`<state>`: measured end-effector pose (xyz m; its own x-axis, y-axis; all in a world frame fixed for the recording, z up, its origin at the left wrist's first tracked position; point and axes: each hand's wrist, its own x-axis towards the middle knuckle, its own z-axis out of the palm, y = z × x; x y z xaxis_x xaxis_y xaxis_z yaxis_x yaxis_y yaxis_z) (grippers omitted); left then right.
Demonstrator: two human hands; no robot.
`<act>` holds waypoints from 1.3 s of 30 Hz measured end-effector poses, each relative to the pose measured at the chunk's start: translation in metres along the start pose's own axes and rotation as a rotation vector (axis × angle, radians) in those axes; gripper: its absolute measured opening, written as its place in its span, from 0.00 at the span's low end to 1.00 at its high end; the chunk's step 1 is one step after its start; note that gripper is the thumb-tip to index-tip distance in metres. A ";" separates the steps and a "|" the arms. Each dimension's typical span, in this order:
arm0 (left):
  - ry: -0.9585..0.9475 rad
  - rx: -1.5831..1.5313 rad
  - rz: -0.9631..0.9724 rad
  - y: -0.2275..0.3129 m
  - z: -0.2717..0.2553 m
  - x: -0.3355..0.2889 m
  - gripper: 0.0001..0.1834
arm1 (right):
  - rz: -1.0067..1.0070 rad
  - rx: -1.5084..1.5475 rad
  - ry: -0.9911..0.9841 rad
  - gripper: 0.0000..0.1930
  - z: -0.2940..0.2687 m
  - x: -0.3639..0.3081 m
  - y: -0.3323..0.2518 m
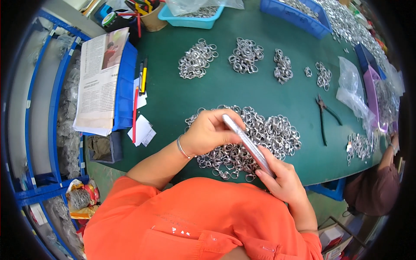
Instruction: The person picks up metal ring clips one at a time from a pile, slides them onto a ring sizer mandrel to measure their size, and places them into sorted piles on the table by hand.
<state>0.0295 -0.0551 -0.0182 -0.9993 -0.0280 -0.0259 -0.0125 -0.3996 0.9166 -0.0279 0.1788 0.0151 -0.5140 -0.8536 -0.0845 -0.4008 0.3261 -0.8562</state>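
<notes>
A tapered silver ring mandrel (248, 145) slants across the middle, over a big heap of silver rings (277, 134) on the green table. Its thick lower end is gripped by my right hand (282, 177), thumb and fingers closed round it. Up at the narrow end, my left hand (213, 132) is closed, with thumb and forefinger against the mandrel. Whether a small ring is also between those fingers is hidden. Smaller ring piles lie beyond in a row: one at the left (198, 59), a second pile (245, 55), a third pile (283, 67).
Cutting pliers (326, 117) lie to the right, near a clear plastic bag (352, 86). Blue bin (125, 99) with newspaper (97, 82) and pens (144, 78) stand left. Far edge holds a turquoise tray (190, 21) and blue tray (299, 19). Another person's arm (387, 156) is at the right.
</notes>
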 end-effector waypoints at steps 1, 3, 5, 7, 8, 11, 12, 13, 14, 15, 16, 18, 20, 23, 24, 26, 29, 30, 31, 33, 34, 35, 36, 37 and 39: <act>0.110 -0.109 -0.005 0.000 -0.007 0.001 0.08 | 0.050 0.037 0.016 0.28 -0.001 -0.003 0.000; 0.499 -0.296 0.210 0.010 -0.033 0.013 0.10 | 0.157 0.067 0.008 0.28 -0.005 -0.009 0.005; 0.645 -0.133 0.282 0.030 -0.070 0.020 0.08 | 0.184 0.084 0.047 0.27 -0.009 -0.019 0.008; 0.763 0.213 0.291 0.049 -0.089 0.028 0.09 | 0.208 0.117 0.114 0.27 -0.011 -0.029 0.016; 0.801 0.364 0.278 0.053 -0.098 0.033 0.09 | 0.202 0.116 0.110 0.27 -0.010 -0.032 0.018; 0.822 0.720 0.184 0.058 -0.114 0.051 0.06 | 0.305 0.226 0.182 0.27 -0.006 -0.035 0.020; 0.798 0.804 0.151 0.054 -0.121 0.057 0.05 | 0.297 0.223 0.178 0.27 -0.005 -0.034 0.019; 0.767 0.893 0.079 0.051 -0.124 0.062 0.06 | 0.275 0.208 0.186 0.27 -0.005 -0.033 0.018; 0.717 0.946 0.076 0.045 -0.129 0.065 0.06 | 0.259 0.194 0.195 0.27 -0.005 -0.034 0.017; 0.711 0.980 0.110 0.040 -0.134 0.066 0.06 | 0.259 0.192 0.192 0.27 -0.005 -0.035 0.018; 0.706 1.013 0.142 0.037 -0.138 0.067 0.06 | 0.266 0.193 0.197 0.27 -0.006 -0.035 0.019; 0.762 1.233 0.325 0.040 -0.133 0.067 0.06 | 0.304 0.192 0.212 0.27 -0.005 -0.043 0.021; 0.759 1.144 0.354 0.045 -0.104 0.060 0.05 | 0.312 0.229 0.259 0.27 -0.005 -0.044 0.026; 0.161 1.223 0.244 0.039 -0.070 0.048 0.05 | 0.338 0.225 0.243 0.26 -0.004 -0.041 0.026; -0.017 1.306 0.222 0.035 -0.061 0.045 0.06 | 0.344 0.234 0.219 0.26 -0.003 -0.039 0.025; -0.086 1.326 0.101 0.011 -0.058 0.041 0.06 | 0.322 0.237 0.206 0.26 -0.002 -0.033 0.019; -0.068 1.350 0.125 0.007 -0.058 0.041 0.06 | 0.239 0.159 0.179 0.26 -0.003 -0.032 0.015; -0.062 1.320 0.084 0.013 -0.057 0.041 0.06 | 0.246 0.160 0.185 0.26 -0.003 -0.032 0.016; -0.056 1.291 0.043 0.016 -0.056 0.042 0.06 | 0.276 0.191 0.197 0.26 -0.003 -0.033 0.017; -0.035 1.222 -0.009 0.015 -0.053 0.042 0.06 | 0.310 0.224 0.212 0.26 -0.003 -0.034 0.019; -0.005 1.156 -0.060 0.016 -0.053 0.042 0.06 | 0.326 0.240 0.219 0.26 -0.002 -0.034 0.020; -0.049 1.231 -0.089 0.017 -0.054 0.044 0.06 | 0.342 0.255 0.226 0.26 -0.002 -0.034 0.021; -0.050 1.231 -0.091 0.018 -0.054 0.046 0.06 | 0.343 0.257 0.225 0.26 -0.002 -0.033 0.021; -0.054 1.299 -0.154 0.020 -0.054 0.049 0.06 | 0.293 0.226 0.216 0.26 -0.003 -0.031 0.020; -0.079 1.357 -0.191 0.022 -0.057 0.053 0.06 | 0.242 0.197 0.207 0.26 -0.002 -0.029 0.019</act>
<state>-0.0215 -0.1175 -0.0220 -0.9769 -0.0043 -0.2135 -0.1282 0.8114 0.5702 -0.0220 0.2110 0.0027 -0.7265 -0.6545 -0.2092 -0.1052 0.4068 -0.9074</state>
